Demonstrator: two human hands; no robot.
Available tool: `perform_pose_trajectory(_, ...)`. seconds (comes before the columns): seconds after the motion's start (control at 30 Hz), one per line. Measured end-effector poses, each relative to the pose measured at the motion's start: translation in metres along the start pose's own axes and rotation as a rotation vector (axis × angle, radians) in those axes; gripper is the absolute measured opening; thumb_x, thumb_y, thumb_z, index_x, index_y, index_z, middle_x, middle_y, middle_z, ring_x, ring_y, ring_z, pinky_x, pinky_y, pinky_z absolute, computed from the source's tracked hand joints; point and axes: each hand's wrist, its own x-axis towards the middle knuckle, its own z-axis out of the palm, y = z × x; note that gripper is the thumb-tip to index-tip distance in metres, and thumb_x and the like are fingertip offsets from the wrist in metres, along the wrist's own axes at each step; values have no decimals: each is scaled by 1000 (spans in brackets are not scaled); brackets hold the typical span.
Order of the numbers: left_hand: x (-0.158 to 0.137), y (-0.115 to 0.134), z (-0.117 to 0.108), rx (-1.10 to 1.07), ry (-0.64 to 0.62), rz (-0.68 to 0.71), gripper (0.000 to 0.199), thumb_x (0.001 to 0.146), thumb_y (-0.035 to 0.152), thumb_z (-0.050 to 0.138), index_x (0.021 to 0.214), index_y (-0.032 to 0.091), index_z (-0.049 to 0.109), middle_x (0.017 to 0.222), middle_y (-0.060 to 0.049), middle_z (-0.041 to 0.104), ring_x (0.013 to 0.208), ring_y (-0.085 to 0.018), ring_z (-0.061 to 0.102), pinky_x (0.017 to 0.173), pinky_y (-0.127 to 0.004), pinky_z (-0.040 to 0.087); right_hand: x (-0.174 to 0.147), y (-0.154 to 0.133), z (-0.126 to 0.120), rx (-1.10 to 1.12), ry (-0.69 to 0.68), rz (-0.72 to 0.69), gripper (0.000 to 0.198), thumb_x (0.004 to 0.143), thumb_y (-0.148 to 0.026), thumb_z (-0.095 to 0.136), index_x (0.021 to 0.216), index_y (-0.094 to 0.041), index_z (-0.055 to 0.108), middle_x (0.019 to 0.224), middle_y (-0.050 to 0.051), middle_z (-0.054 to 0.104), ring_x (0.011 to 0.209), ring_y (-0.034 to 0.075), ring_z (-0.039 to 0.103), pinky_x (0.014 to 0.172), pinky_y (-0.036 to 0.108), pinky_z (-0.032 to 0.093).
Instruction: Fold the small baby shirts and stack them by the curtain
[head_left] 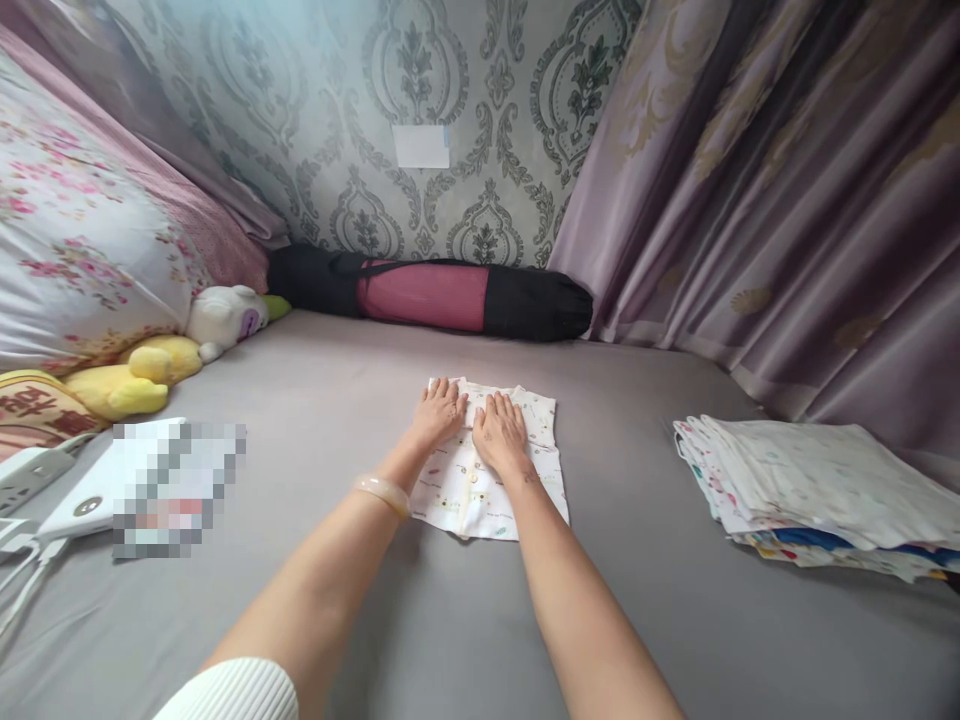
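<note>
A small white button-front shirt (469, 505) with a fine print lies on the grey sheet, its sleeves tucked out of sight and its buttons running down the middle. My left hand (441, 410) rests flat on its upper left part, fingers stretched forward. Beside it, my right hand (500, 430) lies flat on the upper middle, also with fingers extended. Both palms press on the cloth and neither grips it. A pale bangle (382, 493) circles my left wrist.
Folded clothes (817, 485) are stacked at the right. A long black and pink bag (424, 295) lies along the wall. At the left are a floral pillow (82, 220), plush toys (225, 318), a white power bank (112, 480) with cables and a power strip (34, 475).
</note>
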Motion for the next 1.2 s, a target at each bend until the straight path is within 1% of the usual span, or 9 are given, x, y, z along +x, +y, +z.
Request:
perform_pose_trajectory(0.13, 5, -11, -4, 9, -78, 26, 62, 101, 46, 19, 150, 10, 31, 159, -18, 26, 149, -30, 19, 118, -48, 20, 1, 4, -2, -15, -2, 34, 57, 101, -33, 23, 149, -6, 37, 158, 12, 31, 148, 23, 20, 120, 38, 11)
perform_pose_trajectory(0.3, 9, -33, -6, -7, -110, 165, 63, 100, 51, 20, 153, 17, 28, 161, -13, 25, 150, -26, 16, 120, -47, 16, 0, 7, -3, -9, -2, 48, 57, 100, -32, 24, 150, -8, 36, 159, 11, 28, 148, 23, 18, 120, 39, 10)
perform_pose_trajectory(0.47, 9, -41, -9, -12, -149, 192, 62, 100, 48, 18, 153, 17, 27, 161, -12, 23, 150, -23, 15, 120, -44, 16, -1, 7, -3, -10, 0, 45, 56, 100, -33, 24, 150, -9, 37, 159, 11, 29, 149, 24, 18, 120, 41, 10)
perform_pose_trajectory(0.6, 2, -36, -12, 30, -112, 147, 63, 100, 49, 19, 152, 14, 28, 161, -14, 23, 150, -26, 16, 119, -46, 20, 0, 8, -4, -12, -5, 37, 56, 100, -32, 25, 149, -8, 38, 159, 12, 30, 148, 24, 19, 120, 41, 11)
perform_pose_trajectory(0.7, -10, -25, -18, 88, -31, 122, 61, 101, 44, 20, 150, 10, 31, 159, -16, 27, 149, -26, 18, 120, -47, 16, 0, 7, -6, -21, -4, 43, 56, 100, -32, 24, 149, -8, 37, 159, 12, 29, 148, 24, 19, 120, 41, 12)
perform_pose_trajectory(0.8, -22, -10, -20, 116, 27, 153, 59, 101, 41, 22, 150, 10, 32, 158, -15, 31, 149, -26, 21, 122, -45, 14, -3, 5, -8, -34, 32, 40, 56, 100, -31, 25, 150, -8, 36, 160, 13, 27, 149, 25, 17, 120, 43, 10)
perform_pose_trajectory(0.97, -30, 9, -7, 69, 32, 251, 56, 102, 37, 20, 148, 11, 38, 158, -14, 31, 148, -25, 23, 121, -44, 17, -8, 4, -10, -31, 18, -33, 52, 100, -30, 27, 149, -20, 40, 160, 8, 29, 149, 25, 16, 120, 47, 7)
perform_pose_trajectory(1.07, -31, 12, 2, 49, 24, 262, 55, 102, 34, 18, 148, 12, 38, 157, -14, 33, 147, -24, 25, 120, -45, 19, -9, 5, -9, -28, -23, -33, 52, 100, -31, 26, 150, -25, 40, 159, 5, 31, 148, 24, 18, 120, 47, 8)
perform_pose_trajectory(1.2, -31, 10, 7, 46, 29, 269, 55, 102, 34, 18, 149, 13, 37, 157, -14, 34, 147, -23, 26, 120, -44, 20, -9, 6, -8, -28, -27, -26, 52, 100, -31, 25, 150, -25, 39, 159, 4, 31, 148, 24, 19, 120, 47, 9)
